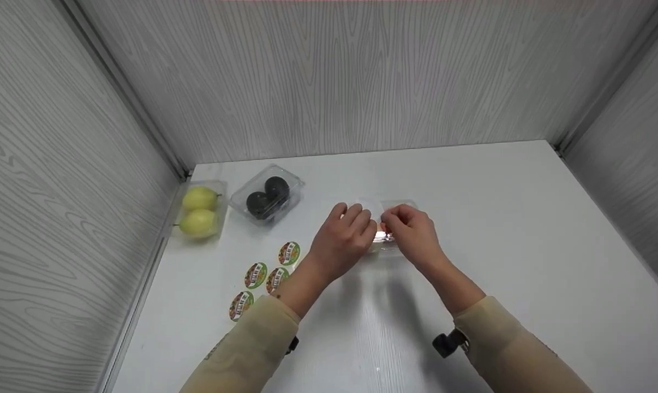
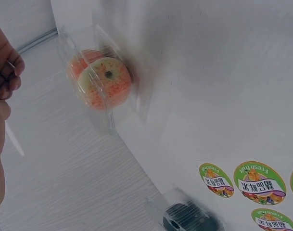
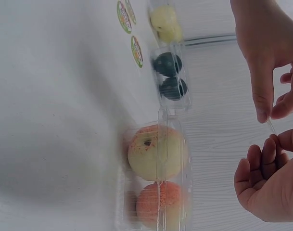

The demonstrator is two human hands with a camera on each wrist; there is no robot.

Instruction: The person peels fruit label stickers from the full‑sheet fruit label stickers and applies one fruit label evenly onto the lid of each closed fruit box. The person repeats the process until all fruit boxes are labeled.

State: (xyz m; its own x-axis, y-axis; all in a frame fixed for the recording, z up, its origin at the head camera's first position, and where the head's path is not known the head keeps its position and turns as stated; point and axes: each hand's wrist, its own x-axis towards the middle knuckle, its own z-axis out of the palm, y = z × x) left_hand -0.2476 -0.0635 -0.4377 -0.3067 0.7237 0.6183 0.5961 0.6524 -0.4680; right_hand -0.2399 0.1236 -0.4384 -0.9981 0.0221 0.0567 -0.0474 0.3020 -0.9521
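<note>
My left hand (image 1: 346,234) and right hand (image 1: 416,233) meet over a clear clamshell box (image 1: 386,251). Between the fingertips of both hands runs a small thin clear piece (image 3: 271,126), pinched from each side; its exact kind cannot be told. Thumb and forefinger of the right hand (image 3: 273,185) come together at its end, the other fingers curled in. The box holds two red-and-yellow apples (image 3: 158,153), side by side under the lid, below the hands. In the head view the hands cover most of this box.
Several round fruit stickers (image 1: 256,275) lie on the white table (image 1: 498,218), left of my forearm. Farther back left stand a clear box with two dark round fruits (image 1: 277,188) and a box with two yellow pears (image 1: 198,222). Grey wood-grain panels (image 1: 329,76) border the table.
</note>
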